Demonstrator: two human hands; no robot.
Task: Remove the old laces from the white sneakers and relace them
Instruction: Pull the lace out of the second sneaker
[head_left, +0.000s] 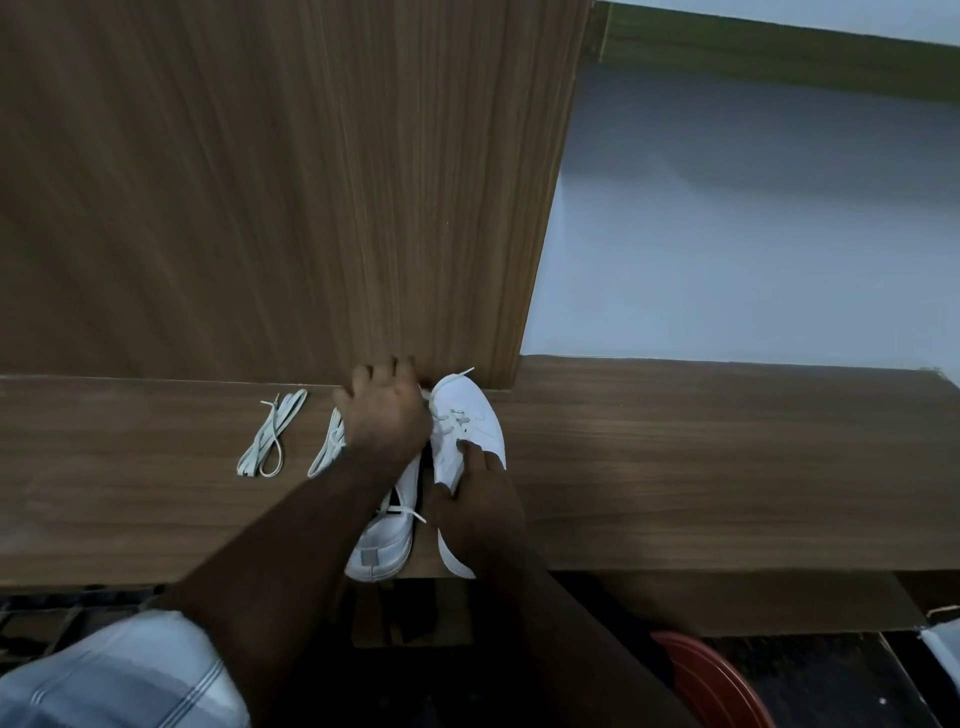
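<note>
The left hand (384, 410) lies palm down over the front of the left sneaker (382, 545), its fingers spread and reaching toward the wooden panel (291, 182) behind; whether the fingertips hold anything under the palm cannot be told. The right hand (475, 499) rests on the right sneaker (467, 415), its thumb and fingers curled round the shoe's side near the opening, gripping it.

Both sneakers stand side by side on the wooden shelf (701, 467), just touching or nearly so, toes pointing at the panel and heels at the shelf's near edge. The right sneaker's toe almost meets the panel's foot, and a thin lace end (464, 372) sticks out past that toe. A few loose lace loops show across its upper. The left sneaker's heel, with a grey tab, sits at the shelf edge, and a lace end (415, 515) trails from its opening toward the right sneaker.

To the left of the sneakers lie two folded bundles of pale laces: the near bundle (327, 447) just beside the left hand, partly covered by it, and the far bundle (272, 436) a little further left, apart from the first.

Below the shelf edge, a striped cloth (119, 675) covers the person's lap, and a red curved object (711, 680) shows low to the right of the sneakers.
</note>
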